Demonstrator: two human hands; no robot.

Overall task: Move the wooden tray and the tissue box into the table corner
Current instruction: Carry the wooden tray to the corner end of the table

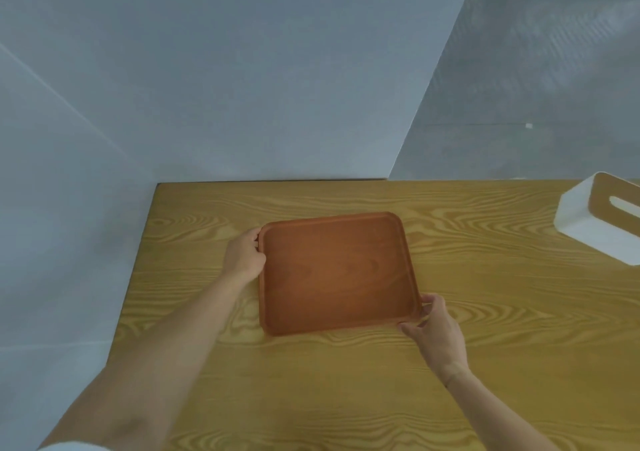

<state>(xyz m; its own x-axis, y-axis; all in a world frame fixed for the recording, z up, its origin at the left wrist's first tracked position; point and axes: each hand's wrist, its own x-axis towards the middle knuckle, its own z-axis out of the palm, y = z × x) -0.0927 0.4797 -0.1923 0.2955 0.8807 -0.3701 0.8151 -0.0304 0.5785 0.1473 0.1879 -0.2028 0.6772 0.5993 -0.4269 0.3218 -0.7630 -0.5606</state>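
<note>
Both hands grip the wooden tray (337,272), the right hand (434,329) pinching its near right corner and the left hand (244,253) clasped on its far left edge, so the empty tray sits flat between them on the table (346,398). From here the table corner (162,187) lies ahead and to the left, nearer the left hand, while the tissue box (599,222) rests well apart at the far right edge, untouched
</note>
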